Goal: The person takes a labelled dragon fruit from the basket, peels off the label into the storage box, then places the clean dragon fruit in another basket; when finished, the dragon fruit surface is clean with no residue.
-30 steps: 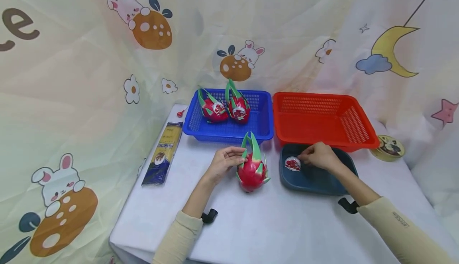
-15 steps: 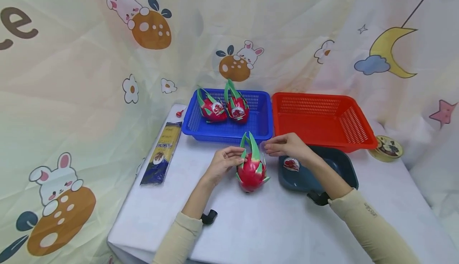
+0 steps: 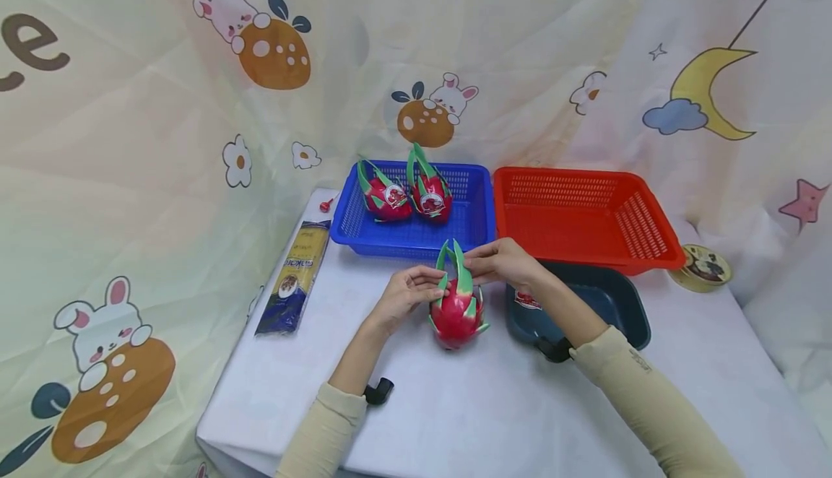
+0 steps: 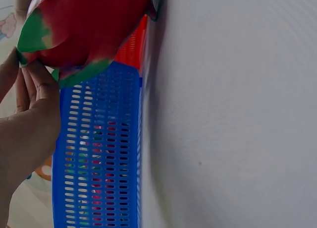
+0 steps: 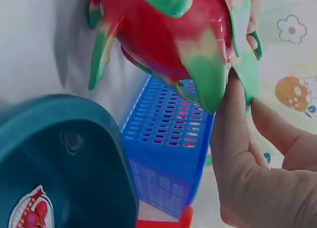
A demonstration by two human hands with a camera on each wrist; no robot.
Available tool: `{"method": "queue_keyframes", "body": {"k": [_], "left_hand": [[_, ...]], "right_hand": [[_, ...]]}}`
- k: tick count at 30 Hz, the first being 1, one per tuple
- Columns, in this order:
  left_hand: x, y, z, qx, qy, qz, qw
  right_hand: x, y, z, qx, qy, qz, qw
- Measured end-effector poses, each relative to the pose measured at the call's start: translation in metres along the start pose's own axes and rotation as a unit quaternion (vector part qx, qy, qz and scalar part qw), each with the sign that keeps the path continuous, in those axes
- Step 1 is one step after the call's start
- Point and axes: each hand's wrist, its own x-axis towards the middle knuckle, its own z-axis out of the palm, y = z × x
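Observation:
A red dragon fruit (image 3: 457,319) with green leaf tips stands on the white tablecloth in front of the blue basket (image 3: 416,248). From the left side, my left hand (image 3: 408,294) pinches one of its leaves between thumb and fingers. On the opposite side my right hand (image 3: 503,261) grips another green leaf (image 5: 247,74), thumb against forefinger. A sticker (image 5: 32,210) with a dragon fruit picture lies in the dark teal tray (image 3: 624,297), partly behind my right forearm in the head view. Two dragon fruits (image 3: 432,200) with round stickers sit in the blue basket.
Behind the tray stands a red basket (image 3: 585,229), side by side with the blue one. A round tin (image 3: 704,268) is at the right. On the left lie a yellow and blue packet (image 3: 295,276) and a small red lollipop (image 3: 326,206).
My right hand has come left from the teal tray to the dragon fruit and now grips a leaf. The sticker stays in the tray. My left hand and the fruit have hardly moved.

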Motion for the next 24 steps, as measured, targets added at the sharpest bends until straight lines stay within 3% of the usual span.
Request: {"method": "queue_keyframes", "body": {"k": [5, 9, 14, 17, 22, 24], "left_hand": [[-0.003, 0.003, 0.000, 0.005, 0.006, -0.014, 0.9999], [-0.005, 0.008, 0.002, -0.003, 0.005, -0.009, 0.9999], [-0.002, 0.012, 0.002, -0.053, -0.001, 0.019, 0.9984], [0.004, 0.013, 0.006, -0.096, 0.013, 0.031, 0.9949], [0.017, 0.015, 0.019, -0.151, 0.055, 0.015, 0.9869], [0.022, 0.015, 0.026, -0.152, 0.059, 0.003, 0.9866]], "right_hand": [[-0.004, 0.000, 0.001, 0.036, 0.000, 0.011, 0.9993], [-0.011, -0.007, 0.004, 0.034, 0.011, 0.010, 0.9993], [-0.024, -0.027, -0.001, 0.028, 0.030, -0.010, 0.9991], [-0.030, -0.041, -0.011, 0.029, 0.037, -0.035, 0.9983], [-0.040, -0.065, -0.033, 0.024, 0.059, -0.058, 0.9962], [-0.044, -0.074, -0.044, 0.025, 0.075, -0.063, 0.9949]]}}
